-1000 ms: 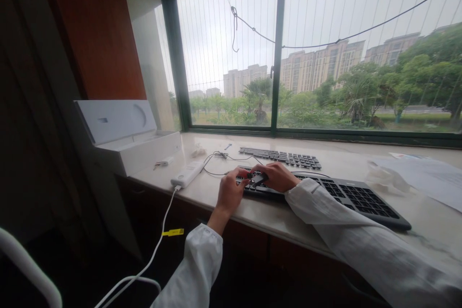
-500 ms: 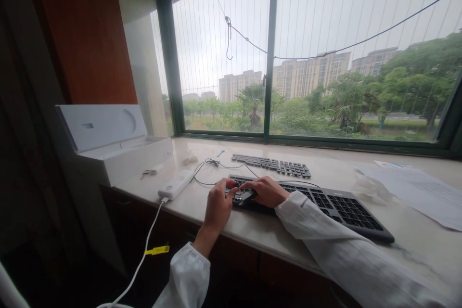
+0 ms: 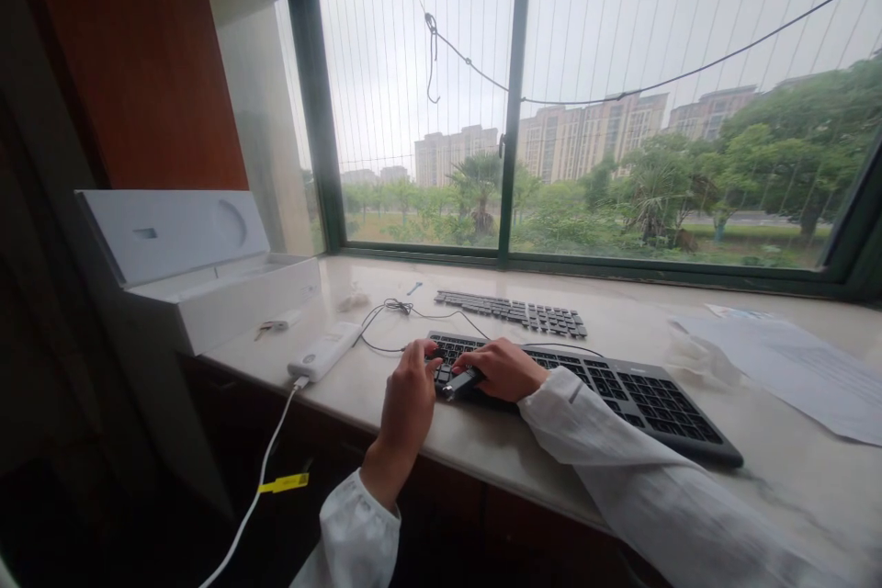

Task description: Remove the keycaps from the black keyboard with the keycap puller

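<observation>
A black keyboard [image 3: 661, 413] lies at a slant along the counter's front, most of its key positions bare of caps. My right hand [image 3: 508, 369] rests over its left part, fingers closed around a black-handled tool with a shiny metal tip [image 3: 463, 382]. That tip points left, near the keyboard's front edge. At the left end of the keyboard is my left hand [image 3: 410, 390], its fingertips and thumb bent close together. Whatever lies between them is too small to name. Behind the keyboard, loose black keycaps [image 3: 514, 310] are laid out in rows.
An open white box [image 3: 248, 294] stands at the left. Near it are a white power bank [image 3: 323, 352] with a white cable [image 3: 265, 455], and a small white item [image 3: 276, 325]. A thin black cable [image 3: 372, 317] loops behind my left hand. Papers [image 3: 778, 367] and crumpled plastic [image 3: 703, 358] lie right.
My left fingertips have parted from my right hand's fingers and shifted left to the keyboard's end. The tool's metal tip shows more clearly. The whole view has shifted slightly.
</observation>
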Demonstrator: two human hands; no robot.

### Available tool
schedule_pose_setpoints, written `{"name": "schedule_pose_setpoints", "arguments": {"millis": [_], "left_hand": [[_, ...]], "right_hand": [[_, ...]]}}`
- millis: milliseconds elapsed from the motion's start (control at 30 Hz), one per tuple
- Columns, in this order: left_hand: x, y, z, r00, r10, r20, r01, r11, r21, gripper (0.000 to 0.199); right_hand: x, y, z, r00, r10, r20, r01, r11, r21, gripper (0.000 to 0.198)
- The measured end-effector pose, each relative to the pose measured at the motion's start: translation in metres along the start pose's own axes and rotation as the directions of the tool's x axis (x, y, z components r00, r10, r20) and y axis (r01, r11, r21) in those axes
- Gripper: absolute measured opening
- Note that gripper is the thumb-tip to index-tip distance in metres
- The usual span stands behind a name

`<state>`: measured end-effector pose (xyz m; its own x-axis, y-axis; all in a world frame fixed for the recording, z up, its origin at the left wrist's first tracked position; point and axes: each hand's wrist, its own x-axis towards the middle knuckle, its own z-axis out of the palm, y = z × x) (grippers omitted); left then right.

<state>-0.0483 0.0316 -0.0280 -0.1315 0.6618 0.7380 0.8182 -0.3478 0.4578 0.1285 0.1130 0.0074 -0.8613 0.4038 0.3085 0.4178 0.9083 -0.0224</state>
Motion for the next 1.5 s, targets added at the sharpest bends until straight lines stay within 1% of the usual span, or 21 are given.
{"name": "schedule_pose_setpoints", "arguments": {"millis": [100, 167, 233, 300, 367, 400, 467, 500, 600, 700, 800, 967, 1067, 1233, 1500], "left_hand": [[0.007, 0.003, -0.004, 0.999, 0.038, 0.003, -0.038, 0.999, 0.025, 0.016], [0.022, 0.005, -0.007, 0.998, 0.066, 0.013, -0.066, 0.996, 0.057, 0.015], [0.046, 0.006, -0.007, 0.995, 0.098, 0.035, -0.101, 0.99, 0.099, 0.014], [0.077, 0.005, -0.001, 0.989, 0.125, 0.076, -0.136, 0.977, 0.165, 0.016], [0.111, 0.001, 0.012, 0.982, 0.127, 0.143, -0.157, 0.961, 0.226, 0.016], [0.128, -0.003, 0.021, 0.972, 0.111, 0.205, -0.162, 0.953, 0.256, 0.016], [0.157, -0.013, 0.041, 0.93, 0.065, 0.361, -0.186, 0.931, 0.313, 0.018], [0.168, -0.019, 0.051, 0.895, 0.037, 0.445, -0.206, 0.918, 0.338, 0.02], [0.19, -0.038, 0.077, 0.852, 0.0, 0.524, -0.219, 0.909, 0.355, 0.018], [0.198, -0.056, 0.095, 0.835, -0.012, 0.55, -0.227, 0.903, 0.364, 0.018], [0.2, -0.07, 0.109, 0.825, 0.002, 0.565, -0.252, 0.896, 0.365, 0.019], [0.196, -0.08, 0.126, 0.802, 0.073, 0.594, -0.332, 0.88, 0.34, 0.019], [0.192, -0.081, 0.131, 0.79, 0.106, 0.604, -0.36, 0.878, 0.316, 0.019], [0.188, -0.083, 0.132, 0.78, 0.118, 0.615, -0.369, 0.88, 0.3, 0.018], [0.187, -0.083, 0.136, 0.781, 0.069, 0.62, -0.332, 0.888, 0.319, 0.019]], "right_hand": [[0.0, -0.003, -0.003, 1.0, 0.016, 0.009, -0.016, 1.0, -0.019, 0.036], [0.0, -0.005, -0.005, 1.0, 0.021, 0.011, -0.021, 0.999, -0.027, 0.036], [0.0, -0.006, -0.005, 1.0, 0.027, 0.01, -0.027, 0.999, -0.033, 0.034], [0.0, -0.006, -0.005, 1.0, 0.03, 0.005, -0.03, 0.999, -0.041, 0.033], [0.0, -0.005, -0.003, 0.999, 0.032, 0.0, -0.032, 0.998, -0.05, 0.033], [0.0, -0.004, -0.003, 1.0, 0.031, -0.001, -0.031, 0.998, -0.053, 0.034], [-0.001, -0.003, -0.002, 0.999, 0.033, -0.005, -0.033, 0.998, -0.06, 0.035], [-0.001, -0.003, -0.002, 0.999, 0.031, -0.006, -0.031, 0.998, -0.063, 0.035], [-0.001, -0.003, -0.003, 1.0, 0.023, -0.014, -0.024, 0.997, -0.075, 0.032], [-0.001, -0.004, -0.003, 1.0, 0.01, -0.021, -0.012, 0.995, -0.098, 0.029], [-0.001, -0.004, -0.003, 1.0, 0.001, -0.021, -0.003, 0.994, -0.111, 0.029], [-0.001, -0.003, -0.003, 1.0, 0.004, -0.02, -0.006, 0.996, -0.093, 0.028], [-0.001, -0.003, -0.003, 1.0, 0.006, -0.014, -0.007, 0.997, -0.082, 0.028], [-0.002, -0.004, -0.003, 1.0, 0.01, -0.02, -0.011, 0.998, -0.07, 0.025], [-0.003, -0.005, -0.003, 1.0, 0.025, -0.006, -0.025, 0.998, -0.058, 0.025]]}}
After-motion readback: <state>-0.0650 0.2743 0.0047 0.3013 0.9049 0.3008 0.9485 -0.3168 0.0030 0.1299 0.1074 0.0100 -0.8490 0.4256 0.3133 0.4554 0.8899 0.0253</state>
